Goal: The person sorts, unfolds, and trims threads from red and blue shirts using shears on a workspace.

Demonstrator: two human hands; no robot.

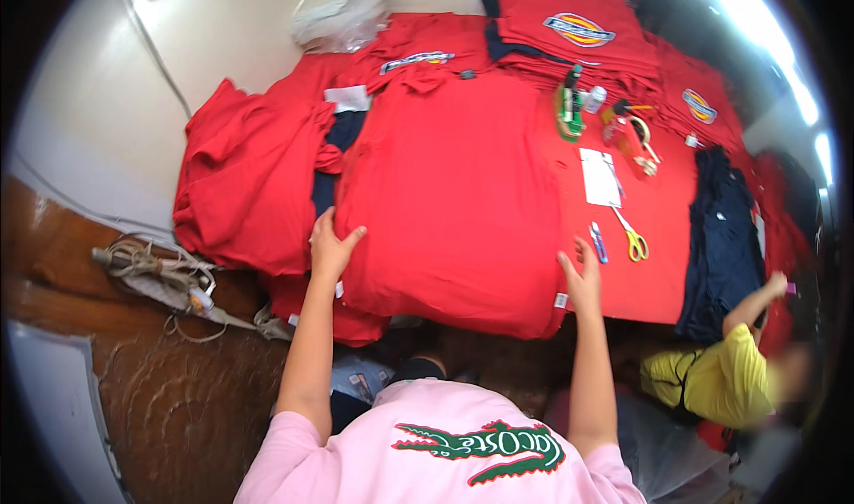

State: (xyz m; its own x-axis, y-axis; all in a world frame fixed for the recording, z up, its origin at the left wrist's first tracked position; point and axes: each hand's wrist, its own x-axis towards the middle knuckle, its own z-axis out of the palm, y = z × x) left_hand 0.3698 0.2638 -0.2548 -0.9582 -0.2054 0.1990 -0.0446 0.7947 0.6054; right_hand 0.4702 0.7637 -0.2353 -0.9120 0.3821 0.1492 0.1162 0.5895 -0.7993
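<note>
A red T-shirt lies spread flat in front of me, its neck end away from me and its hem hanging over the near table edge. At its left edge is my left hand, thumb held apart from the fingers. My right hand is by the lower right edge, fingers apart, above a small white tag. Neither hand visibly grips the cloth. Close to the right hand lie a blue cutter knife and yellow-handled scissors.
Rumpled red shirts heap up on the left; folded red shirts are stacked at the back. A green tool, red tape dispenser and white card lie right. Dark garments hang beside a person in yellow.
</note>
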